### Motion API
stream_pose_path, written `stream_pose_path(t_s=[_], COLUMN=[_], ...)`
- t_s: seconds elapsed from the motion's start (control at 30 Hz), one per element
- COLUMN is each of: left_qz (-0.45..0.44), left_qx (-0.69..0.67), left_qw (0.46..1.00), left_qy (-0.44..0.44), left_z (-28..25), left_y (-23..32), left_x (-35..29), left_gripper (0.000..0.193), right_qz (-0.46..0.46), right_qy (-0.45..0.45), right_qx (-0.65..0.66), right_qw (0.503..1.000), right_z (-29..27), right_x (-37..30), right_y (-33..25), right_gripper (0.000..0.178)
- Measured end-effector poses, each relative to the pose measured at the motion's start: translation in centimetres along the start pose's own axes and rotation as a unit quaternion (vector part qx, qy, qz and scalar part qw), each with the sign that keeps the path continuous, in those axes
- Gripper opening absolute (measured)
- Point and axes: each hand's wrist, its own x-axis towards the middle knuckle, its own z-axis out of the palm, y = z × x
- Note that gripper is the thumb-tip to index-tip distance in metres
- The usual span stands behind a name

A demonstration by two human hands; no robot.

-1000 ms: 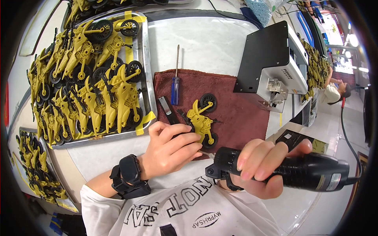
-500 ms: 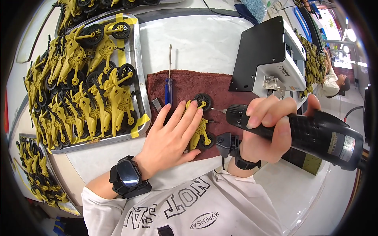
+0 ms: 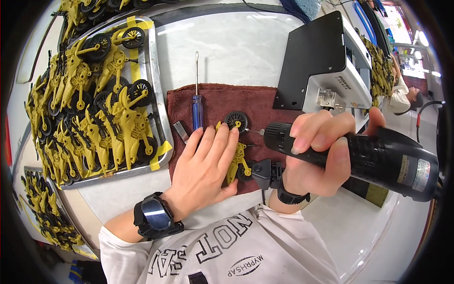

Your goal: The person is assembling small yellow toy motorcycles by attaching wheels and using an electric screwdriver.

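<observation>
My left hand (image 3: pixel 203 163) lies flat, fingers stretched out, over a yellow toy motorcycle (image 3: pixel 238 158) on a brown cloth (image 3: pixel 265 99). The hand covers much of the toy; a black spoked wheel (image 3: pixel 235 121) shows beyond the fingertips and another beside the thumb. In my right hand (image 3: pixel 321 151) is a black electric screwdriver (image 3: pixel 378 158), held almost level with the fingers wrapped round its body. Its thin bit points left, with the tip close to the far wheel; whether they touch I cannot tell. A blue-handled screwdriver (image 3: pixel 197 113) lies just past my left fingertips.
At left stands a metal-rimmed tray (image 3: pixel 165 120) packed with yellow toy motorcycles (image 3: pixel 94 109). More lie in a smaller tray (image 3: pixel 52 213) nearer me. A black-and-white machine (image 3: pixel 307 61) stands at the right beyond the cloth. Another person (image 3: pixel 404 97) appears at far right.
The view has shifted slightly, so the tray, cloth and blue-handled screwdriver appear further left. My hands keep nearly the same pose, and the electric screwdriver's bit stays close to the far wheel.
</observation>
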Motion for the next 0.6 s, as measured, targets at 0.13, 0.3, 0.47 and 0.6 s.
stream_pose_path(t_s=[0.13,0.3,0.47,0.6], left_qz=[0.0,-0.01,-0.056,-0.068], left_qx=[-0.066,-0.1,-0.04,-0.046], left_qw=[0.997,0.983,0.979,0.975], left_qy=[0.034,0.151,0.19,0.207], left_z=[-1.1,-0.6,0.5,0.9], left_y=[-0.2,-0.5,-1.0,-0.9], left_x=[0.3,2.5,4.2,4.4], left_gripper=[0.084,0.05,0.025,0.021], right_qz=[-0.016,-0.075,-0.067,-0.055], right_qy=[0.019,0.024,0.002,-0.011], right_qx=[0.019,0.066,0.081,0.109], right_qw=[1.0,0.995,0.994,0.992], right_z=[-0.5,-1.8,-3.2,-3.6], right_x=[0.0,0.2,0.4,0.2], right_y=[0.1,-0.9,-0.7,-0.4], right_gripper=[0.059,0.053,0.052,0.051])
